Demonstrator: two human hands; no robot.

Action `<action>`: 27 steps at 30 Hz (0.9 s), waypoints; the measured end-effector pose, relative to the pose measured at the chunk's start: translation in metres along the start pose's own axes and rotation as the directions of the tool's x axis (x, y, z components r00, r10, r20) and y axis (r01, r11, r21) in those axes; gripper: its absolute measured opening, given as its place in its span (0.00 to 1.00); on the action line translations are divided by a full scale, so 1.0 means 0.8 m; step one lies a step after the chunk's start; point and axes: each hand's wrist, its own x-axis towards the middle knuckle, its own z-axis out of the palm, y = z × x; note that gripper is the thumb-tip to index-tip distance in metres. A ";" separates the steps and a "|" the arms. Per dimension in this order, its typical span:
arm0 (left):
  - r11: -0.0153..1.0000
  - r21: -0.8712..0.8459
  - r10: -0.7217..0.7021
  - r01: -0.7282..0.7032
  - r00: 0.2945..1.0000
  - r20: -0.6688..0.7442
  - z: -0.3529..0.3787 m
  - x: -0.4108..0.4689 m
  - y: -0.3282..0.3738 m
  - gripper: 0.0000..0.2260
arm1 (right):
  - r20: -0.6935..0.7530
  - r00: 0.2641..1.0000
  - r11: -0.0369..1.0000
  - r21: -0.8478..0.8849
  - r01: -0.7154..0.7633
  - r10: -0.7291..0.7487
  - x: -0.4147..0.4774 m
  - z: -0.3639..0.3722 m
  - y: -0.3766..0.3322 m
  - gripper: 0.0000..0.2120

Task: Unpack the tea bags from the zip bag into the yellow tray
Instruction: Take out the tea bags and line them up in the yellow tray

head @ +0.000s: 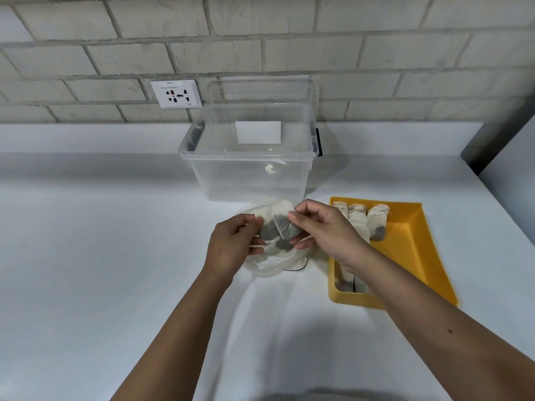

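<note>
Head view looks down over both forearms onto a white surface (pixel 115 227), with the action gathered just in front of a clear storage bin (pixel 249 169). Left hand (pixel 231 247) pinches the rim of the zip bag (pixel 269 261), which lies crumpled on the surface under both hands, its mouth pulled open toward the person. Right hand (pixel 324 230) has its grip closed on 1 tea bag (pixel 283 224), thumb and fingers on the upper paper edge, the dark tea end hanging down toward the bag mouth. At least 2 more tea bags show through the plastic beneath it; exactly how many I cannot tell.

The yellow tray (pixel 417 244) sits just beside the zip bag, on the right, under the right forearm. It already holds a row of tea bags (pixel 376 224) laid side by side, long axes running away from the person, against the tray's left wall; about 3 or 4 are visible, the arm hiding part of them.

What matters for the coming move: the held tea bag lies left of the tray, and the right hand is the nearer one. My guess is a short carry to the right, turning the tea bag so its long axis matches the row, into the bare right half of the tray.
</note>
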 end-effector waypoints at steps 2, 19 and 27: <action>1.000 -0.024 -0.010 0.011 1.000 0.005 0.001 -0.001 0.001 0.07 | 0.022 0.999 0.990 -0.133 0.044 -0.042 0.000 0.004 0.004 0.07; 0.993 -0.120 0.001 -0.013 0.996 -0.093 0.003 -0.007 0.002 0.05 | -0.170 0.985 0.989 -0.150 -0.002 -0.024 0.025 0.034 0.016 0.06; 0.846 0.502 0.275 -0.180 0.954 -0.122 -0.023 0.011 -0.025 0.08 | 0.074 0.992 0.473 -0.874 0.115 -0.105 0.053 0.011 0.036 0.08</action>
